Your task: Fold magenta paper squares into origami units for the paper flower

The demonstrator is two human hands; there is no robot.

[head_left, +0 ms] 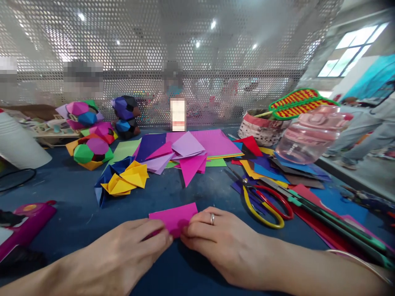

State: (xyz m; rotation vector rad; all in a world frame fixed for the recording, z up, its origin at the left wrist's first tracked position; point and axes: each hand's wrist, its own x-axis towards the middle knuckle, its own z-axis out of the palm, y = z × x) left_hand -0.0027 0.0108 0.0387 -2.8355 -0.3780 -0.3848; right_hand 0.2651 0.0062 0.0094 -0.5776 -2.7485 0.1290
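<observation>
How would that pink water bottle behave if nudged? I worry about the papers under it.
The pink water bottle looks clear and empty, so probably light. It appears to lean over the coloured paper sheets, so a nudge would likely tip or roll it.

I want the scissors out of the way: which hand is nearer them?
Right. The right hand lies just left of the scissors; the left hand sits farther left, beyond the magenta paper.

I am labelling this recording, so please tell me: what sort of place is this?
Probably a paper-craft work table: both hands fold a magenta paper piece, with stacked coloured paper sheets, yellow-and-red-handled scissors and folded paper balls around.
</observation>
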